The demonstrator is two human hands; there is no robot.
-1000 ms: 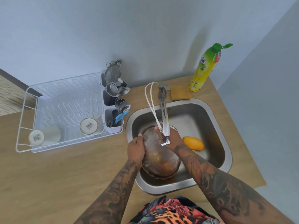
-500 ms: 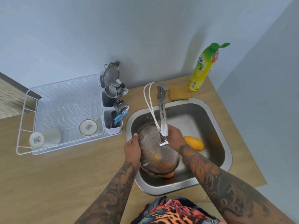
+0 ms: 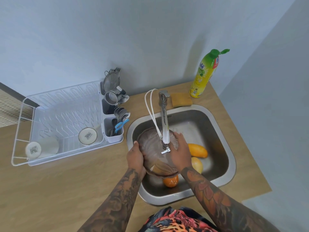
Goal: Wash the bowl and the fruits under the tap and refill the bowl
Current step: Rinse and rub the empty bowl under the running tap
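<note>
Fingers of both hands are on the brownish see-through glass bowl [image 3: 156, 153], held tilted over the steel sink [image 3: 222, 180] under the chrome tap [image 3: 164, 126]. Left hand [image 3: 136, 159] curls round the bowl's left rim, thumb on top. Right hand [image 3: 181, 153] lies on the right side w/ fingers fairly straight & together, spread over the rim near the spout; whether they hook inside the bowl, can't tell.

Handling, my guess: glass, so stiff, a bit heavy, breakable, and wet = slippery. Best taken at opposite rim edges w/ both hands, thumbs over the lip, kept low over the sink so a slip doesn't drop far. Steel spout sits v. close to the glass, so a knock there is the risk.

Fruit in the sink, 3 visible: 1 long yellow-orange mango [image 3: 198, 150] toward the right side, 1 paler yellow fruit [image 3: 197, 164] just beside it touching the right forearm's edge, 1 round orange [image 3: 170, 181] at the near side, partly under the bowl. More could be hidden below the bowl.

Others: 1 white wire dish rack [image 3: 55, 114] on the worktop's left part w/ 2 white cups [image 3: 87, 136] lying in it & a cutlery caddy [image 3: 113, 131] at its right end; 1 yellow sponge [image 3: 181, 99] at the sink's far edge; 1 yellow-green soap bottle [image 3: 204, 75] at the worktop's far right corner.
</note>
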